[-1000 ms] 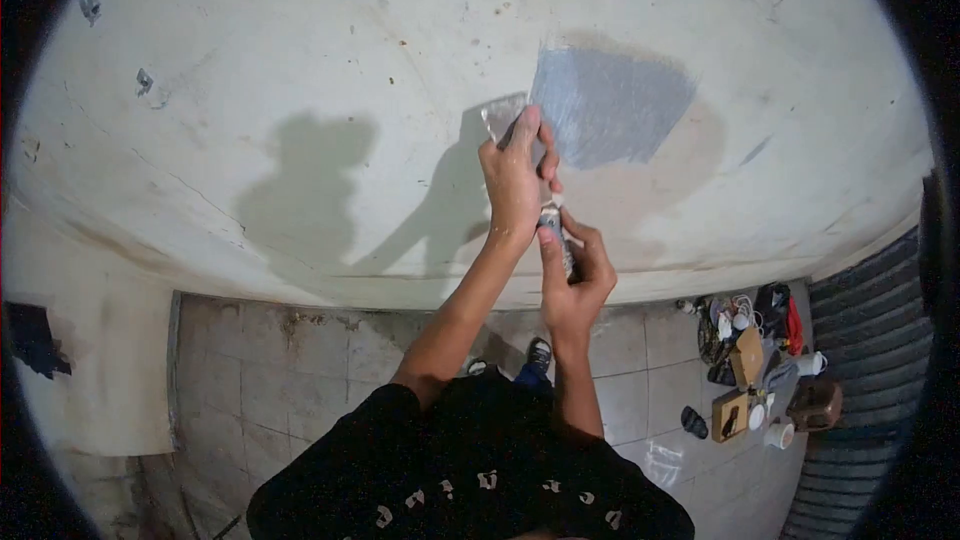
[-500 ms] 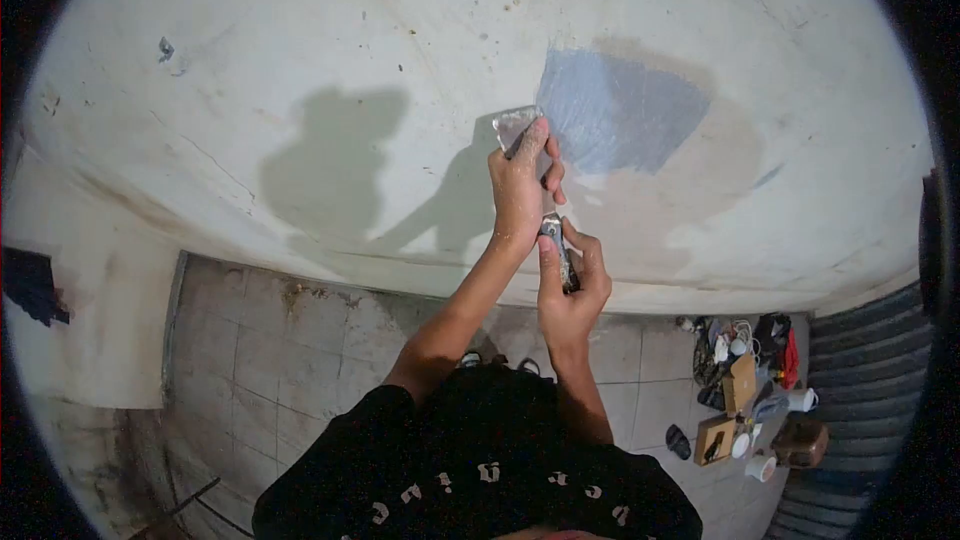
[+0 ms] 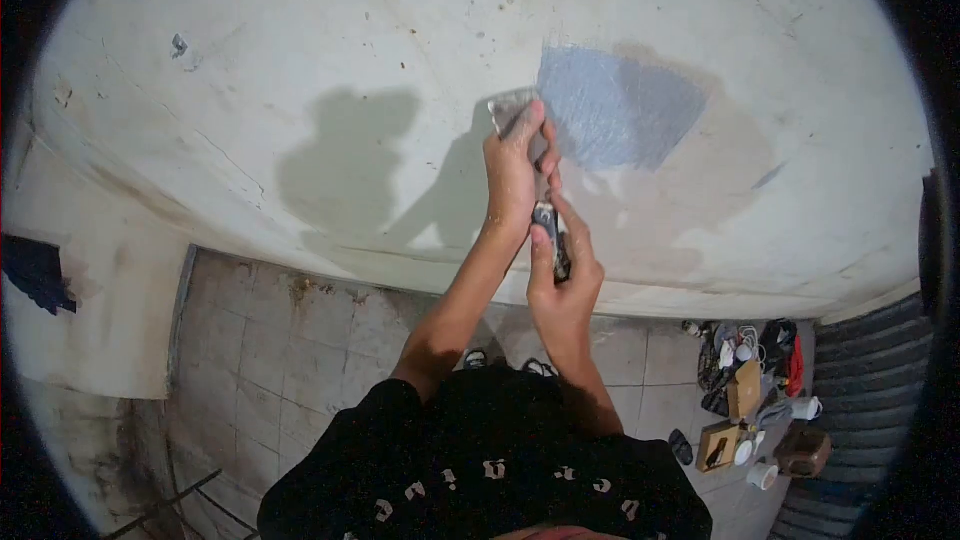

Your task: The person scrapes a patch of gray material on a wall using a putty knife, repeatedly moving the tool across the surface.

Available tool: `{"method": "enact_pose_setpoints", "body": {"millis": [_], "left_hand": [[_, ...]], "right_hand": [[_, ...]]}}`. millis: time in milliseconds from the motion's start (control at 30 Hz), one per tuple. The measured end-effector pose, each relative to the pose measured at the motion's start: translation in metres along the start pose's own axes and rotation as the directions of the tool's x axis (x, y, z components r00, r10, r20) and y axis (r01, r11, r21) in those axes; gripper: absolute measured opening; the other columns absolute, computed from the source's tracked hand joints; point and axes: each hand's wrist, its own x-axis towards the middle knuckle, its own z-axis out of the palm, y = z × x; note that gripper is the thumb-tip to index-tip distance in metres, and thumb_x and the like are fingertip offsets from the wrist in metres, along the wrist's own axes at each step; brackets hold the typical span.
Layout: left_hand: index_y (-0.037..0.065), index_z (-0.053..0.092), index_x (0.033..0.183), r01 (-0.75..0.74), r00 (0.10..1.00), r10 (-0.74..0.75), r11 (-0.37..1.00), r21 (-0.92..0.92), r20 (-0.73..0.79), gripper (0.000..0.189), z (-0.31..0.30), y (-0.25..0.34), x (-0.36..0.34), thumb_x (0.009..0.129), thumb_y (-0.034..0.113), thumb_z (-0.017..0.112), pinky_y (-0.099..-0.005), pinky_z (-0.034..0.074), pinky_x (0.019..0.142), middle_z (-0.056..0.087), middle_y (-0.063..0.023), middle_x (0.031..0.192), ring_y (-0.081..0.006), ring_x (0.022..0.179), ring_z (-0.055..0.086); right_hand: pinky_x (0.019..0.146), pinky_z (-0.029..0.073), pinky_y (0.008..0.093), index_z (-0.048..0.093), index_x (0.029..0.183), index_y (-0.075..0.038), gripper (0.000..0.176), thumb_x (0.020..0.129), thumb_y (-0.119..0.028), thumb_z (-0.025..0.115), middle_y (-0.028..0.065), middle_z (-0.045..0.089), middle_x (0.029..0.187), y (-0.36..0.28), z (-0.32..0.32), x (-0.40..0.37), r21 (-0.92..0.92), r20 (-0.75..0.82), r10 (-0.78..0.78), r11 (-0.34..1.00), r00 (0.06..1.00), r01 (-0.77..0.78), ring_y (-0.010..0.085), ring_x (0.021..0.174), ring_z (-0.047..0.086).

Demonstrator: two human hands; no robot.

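A scraper with a broad, pale-smeared metal blade lies against the white wall, its blade at the left edge of a scratched bluish-grey patch. My left hand is closed on the blade, thumb pointing up along it and the other fingers curled at its right side. Just below, my right hand grips the dark, worn handle, thumb on one side and fingers on the other. Part of the tool between the two hands is hidden. Pale dust or splashes speckle my left wrist.
On the tiled floor at the right lie cardboard boxes, white containers, bags and a dark sandal. A corrugated shutter bounds the right side. Dark cloth hangs at the left.
Both hands and the scraper have shifted slightly up and left along the wall. My grip on the tool looks the same, and the view has moved a little.
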Motion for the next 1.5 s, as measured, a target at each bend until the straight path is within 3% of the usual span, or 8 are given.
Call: {"method": "enact_pose_setpoints", "body": {"millis": [67,500,600,800,833,1267,1400,1500], "left_hand": [[0.007,0.053,0.072,0.026,1.0,-0.026,0.999,0.022,0.01,0.036,0.001,0.002,-0.001,0.093,0.036,0.058,-0.0268,0.038,0.037,0.043,-0.0019,0.049,-0.013,0.038,0.042],[0.006,0.054,0.074,0.085,0.994,-0.09,0.994,0.071,0.066,0.032,-0.018,-0.004,-0.003,0.093,0.031,0.056,-0.0256,0.04,0.036,0.045,-0.0019,0.051,-0.0116,0.039,0.043],[0.006,0.055,0.073,0.075,0.996,-0.079,0.994,0.084,0.047,0.033,-0.021,-0.017,-0.006,0.093,0.032,0.057,-0.0259,0.039,0.036,0.045,-0.0017,0.051,-0.0111,0.039,0.043],[0.006,0.054,0.07,0.008,0.994,-0.026,0.986,0.166,0.104,0.036,-0.007,0.017,0.002,0.092,0.034,0.058,-0.0264,0.039,0.036,0.047,-0.0018,0.053,-0.0102,0.04,0.043],[0.005,0.054,0.07,0.026,0.994,-0.045,0.983,0.184,0.102,0.036,-0.007,0.021,0.001,0.092,0.033,0.059,-0.0263,0.039,0.036,0.047,-0.0018,0.053,-0.0103,0.04,0.044],[0.004,0.054,0.074,0.022,0.991,-0.036,0.994,0.11,0.127,0.031,-0.015,0.015,0.004,0.092,0.029,0.06,-0.0267,0.04,0.036,0.052,-0.0029,0.064,-0.0107,0.045,0.045],[0.004,0.054,0.073,-0.007,0.988,-0.008,0.995,0.098,0.152,0.033,-0.012,0.02,0.006,0.092,0.03,0.06,-0.0267,0.04,0.036,0.048,-0.002,0.058,-0.0106,0.043,0.044],[0.004,0.054,0.073,0.045,0.991,-0.061,0.991,0.128,0.121,0.034,-0.016,0.011,0.004,0.092,0.031,0.059,-0.027,0.039,0.036,0.048,-0.0018,0.058,-0.0105,0.043,0.044]], "right_hand": [[0.082,0.05,0.0315,0.057,0.124,0.003,0.034,0.092,-0.005,0.059,0.0232,0.066,0.11,0.005,0.001,-0.004,-0.082,-0.001,-0.103,0.991,0.995,0.103,0.0215,0.098,0.067],[0.086,0.05,0.0309,0.054,0.127,0.003,0.034,0.093,-0.005,0.057,0.0219,0.066,0.115,-0.009,0.009,-0.019,0.087,0.029,0.179,0.98,0.983,-0.181,0.0208,0.103,0.065],[0.086,0.049,0.0309,0.054,0.127,0.003,0.034,0.094,-0.005,0.056,0.0212,0.065,0.115,0.028,0.02,-0.034,0.088,-0.073,0.031,0.996,0.997,-0.025,0.0201,0.103,0.064],[0.083,0.047,0.0251,0.049,0.13,0.005,0.035,0.097,-0.004,0.052,0.0171,0.064,0.116,0.007,0.029,-0.007,0.056,-0.057,0.006,0.998,0.998,-0.003,0.014,0.099,0.059],[0.09,0.048,0.0319,0.054,0.127,0.004,0.035,0.093,-0.004,0.057,0.0212,0.064,0.118,0.003,0.03,-0.007,0.091,-0.071,0.069,0.994,0.995,-0.063,0.0215,0.107,0.063],[0.089,0.048,0.0323,0.054,0.125,0.006,0.034,0.093,-0.005,0.057,0.0223,0.065,0.116,0.004,0.035,-0.018,-0.006,-0.121,-0.008,1.0,0.993,0.008,0.0203,0.104,0.063],[0.085,0.05,0.0316,0.055,0.126,0.004,0.034,0.093,-0.006,0.058,0.0204,0.066,0.115,-0.011,0.033,-0.011,0.048,-0.097,0.13,0.991,0.987,-0.126,0.0184,0.102,0.064],[0.082,0.05,0.0308,0.054,0.127,0.003,0.036,0.093,-0.007,0.059,0.0185,0.066,0.116,0.007,0.034,-0.019,0.03,-0.143,0.004,1.0,0.99,0.0,0.0165,0.097,0.064]]}}
